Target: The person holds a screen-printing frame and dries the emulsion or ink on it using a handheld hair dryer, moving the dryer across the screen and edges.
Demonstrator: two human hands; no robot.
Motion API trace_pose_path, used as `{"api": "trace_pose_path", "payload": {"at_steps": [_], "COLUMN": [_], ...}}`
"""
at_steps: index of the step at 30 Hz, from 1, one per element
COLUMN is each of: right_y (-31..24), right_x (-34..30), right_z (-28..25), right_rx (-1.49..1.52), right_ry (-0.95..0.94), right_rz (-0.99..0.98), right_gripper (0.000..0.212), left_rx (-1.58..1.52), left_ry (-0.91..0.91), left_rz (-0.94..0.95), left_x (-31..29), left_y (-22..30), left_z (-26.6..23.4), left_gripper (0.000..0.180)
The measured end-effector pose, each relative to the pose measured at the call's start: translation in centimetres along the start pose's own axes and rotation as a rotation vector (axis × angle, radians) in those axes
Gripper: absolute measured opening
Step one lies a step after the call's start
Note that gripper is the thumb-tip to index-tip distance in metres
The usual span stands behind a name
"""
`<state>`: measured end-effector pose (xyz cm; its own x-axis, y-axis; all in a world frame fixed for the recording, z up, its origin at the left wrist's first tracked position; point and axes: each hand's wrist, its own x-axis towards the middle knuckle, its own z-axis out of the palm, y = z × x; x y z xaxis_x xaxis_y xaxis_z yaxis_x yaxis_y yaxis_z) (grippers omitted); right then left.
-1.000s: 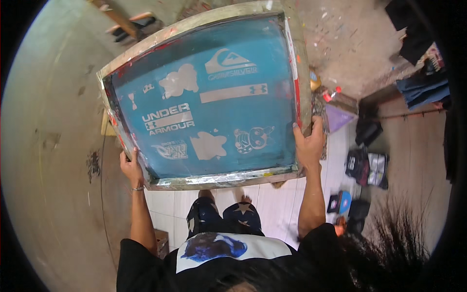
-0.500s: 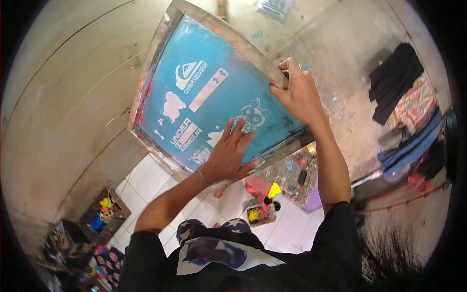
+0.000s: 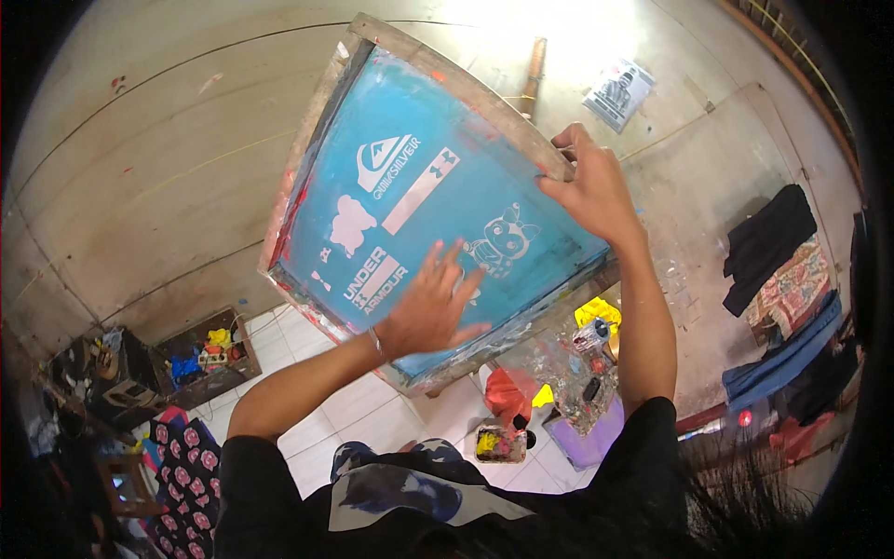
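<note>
A printing screen (image 3: 466,210) is tilted up before me: turquoise mesh in a worn, paint-stained wooden frame, with several pale stencil designs, among them a cartoon animal and blocky lettering. My right hand (image 3: 598,191) is closed on the frame's right side, thumb over the near face and fingers wrapping behind. Across the lower mesh lies my left hand (image 3: 428,303), its fingers spread and slightly blurred; whether they touch the mesh I cannot tell. It covers some of the lower designs.
Below right are a paint-spattered surface with a purple edge (image 3: 585,436), a yellow cloth (image 3: 598,315), and a small tub (image 3: 500,444) on the tiled floor. Wooden boxes (image 3: 209,354) stand lower left. Clothes (image 3: 773,247) hang at the right; a printed sheet (image 3: 619,93) is on the wall.
The screen sits slightly lower and further right in view, my right hand still on its frame. My left hand remains over the lower mesh, fingers spread. The view of the room has shifted.
</note>
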<state>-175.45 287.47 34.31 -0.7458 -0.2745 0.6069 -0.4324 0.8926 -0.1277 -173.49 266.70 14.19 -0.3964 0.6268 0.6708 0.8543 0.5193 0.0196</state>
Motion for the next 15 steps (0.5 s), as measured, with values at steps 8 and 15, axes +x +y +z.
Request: {"api": "trace_pose_path", "payload": {"at_steps": [8, 15], "right_y": [-3.4, -6.4], "right_x": [-0.4, -0.2], "right_z": [-0.2, -0.2], "right_rx": [0.05, 0.07], "right_ry": [0.06, 0.031], "right_rz": [-0.092, -0.158], "right_gripper": [0.041, 0.042], "left_rx": [0.058, 0.206], "left_ry": [0.076, 0.165], "left_rz": [-0.023, -0.009], "left_x": [-1.4, -0.9], "left_y": [0.1, -0.5], "left_z": [-1.6, -4.8], "left_gripper": [0.076, 0.077]}}
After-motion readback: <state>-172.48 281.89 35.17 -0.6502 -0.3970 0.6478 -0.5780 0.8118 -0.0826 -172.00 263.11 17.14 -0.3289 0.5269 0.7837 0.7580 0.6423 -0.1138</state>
